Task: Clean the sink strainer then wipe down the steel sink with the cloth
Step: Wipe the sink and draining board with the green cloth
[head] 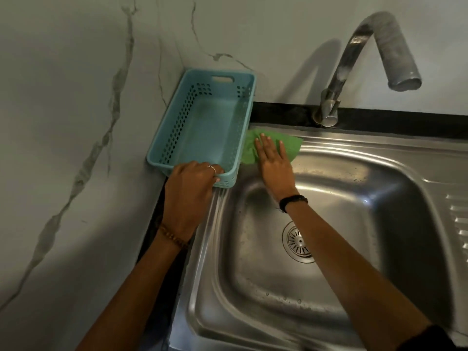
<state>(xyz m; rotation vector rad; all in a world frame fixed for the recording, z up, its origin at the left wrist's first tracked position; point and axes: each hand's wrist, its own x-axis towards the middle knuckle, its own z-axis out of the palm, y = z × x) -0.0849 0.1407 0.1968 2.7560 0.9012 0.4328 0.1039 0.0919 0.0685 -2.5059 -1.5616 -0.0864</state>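
Right hand (274,165): fingers straight, spread, pressing green cloth (253,150) flat on sink (354,153) rim, far-left corner. Left hand (190,186): fingers curled over blue basket (202,122) near edge. Strainer (297,241) seated in drain.

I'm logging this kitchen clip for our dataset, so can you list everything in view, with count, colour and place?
Sink: one, steel, filling the right and lower frame.
Strainer: one, steel, seated in the basin drain, partly behind the right forearm.
Cloth: one, green, on the sink's back left rim.
Basket: one, light blue, on the counter corner left of the sink, nothing visible inside.
Tap: one, steel, behind the sink.
Wall: white marbled panels with grey veins.
Left hand: grips the basket's near rim; ring, beaded bracelet.
Right hand: fingers flat on the cloth; black wristband.
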